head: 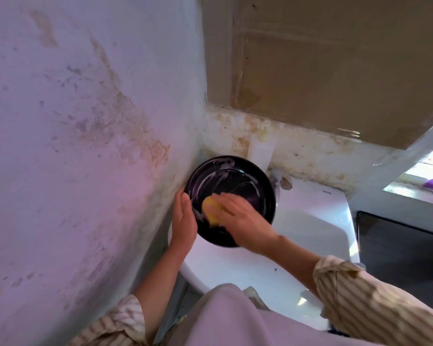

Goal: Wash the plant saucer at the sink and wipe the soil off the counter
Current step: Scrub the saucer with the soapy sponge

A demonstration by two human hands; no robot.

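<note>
1. A person in striped sleeves (375, 303) is leaning over a white sink (310, 221).
2. The right hand (245, 218) is pressing a yellow sponge (210, 211) into the saucer (248, 181), fingers flattened over it.
3. The left hand (184, 221) is gripping the saucer's left rim, holding it tilted above the basin.
4. The saucer is showing black, glossy and round, streaked with white suds.
5. Behind it, a chrome tap (284, 182) and a stained wall (85, 121) are standing.

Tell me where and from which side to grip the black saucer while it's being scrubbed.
Grip the saucer by its raised rim on the left edge, coming from the wall side, as the left hand does. It is tilted with its soapy face open toward the right hand and sponge, so that side must stay free.
</note>
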